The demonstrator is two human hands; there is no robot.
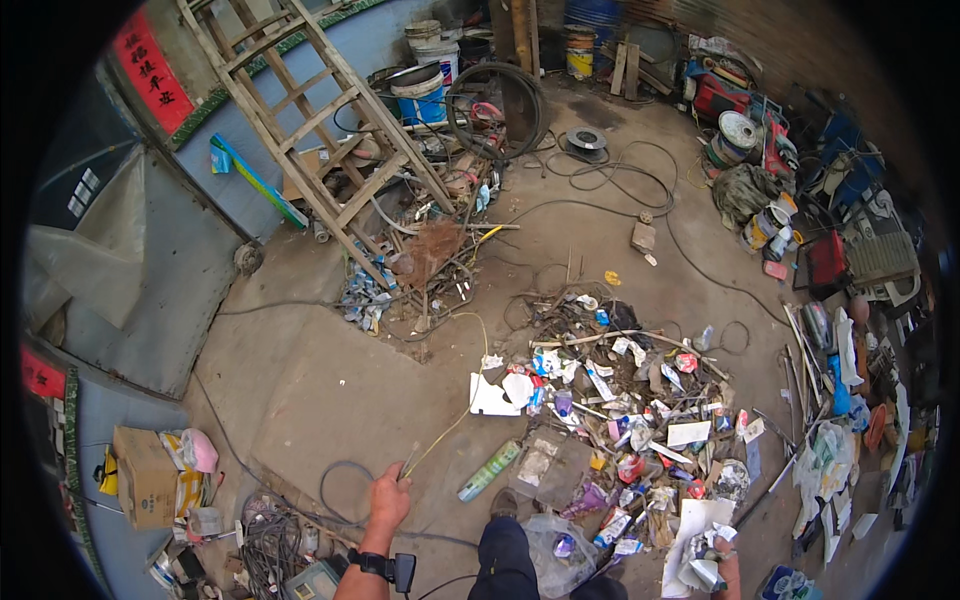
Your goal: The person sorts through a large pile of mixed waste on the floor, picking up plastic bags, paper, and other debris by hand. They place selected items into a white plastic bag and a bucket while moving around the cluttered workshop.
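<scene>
My left hand [388, 497], a dark band on its wrist, is closed on one end of a thin yellow wire [447, 428]. That wire runs up across the floor to the edge of a large litter heap [640, 400]. At the lower right, my right hand [727, 572] is closed around crumpled white and silvery paper [704, 572]. Its fingers are partly hidden by the paper. A longer white sheet [688, 525] hangs beside it. Between my hands lie a green spray can [490, 470] and a clear plastic bag [560, 555] by my feet.
A wooden ladder [300, 130] leans at the upper left over another rubbish pile [430, 250]. Black cable [690, 250] loops across the concrete floor. A cardboard box [146, 478] stands at the left, near tangled wires [270, 550]. Buckets and tools [735, 135] line the right wall.
</scene>
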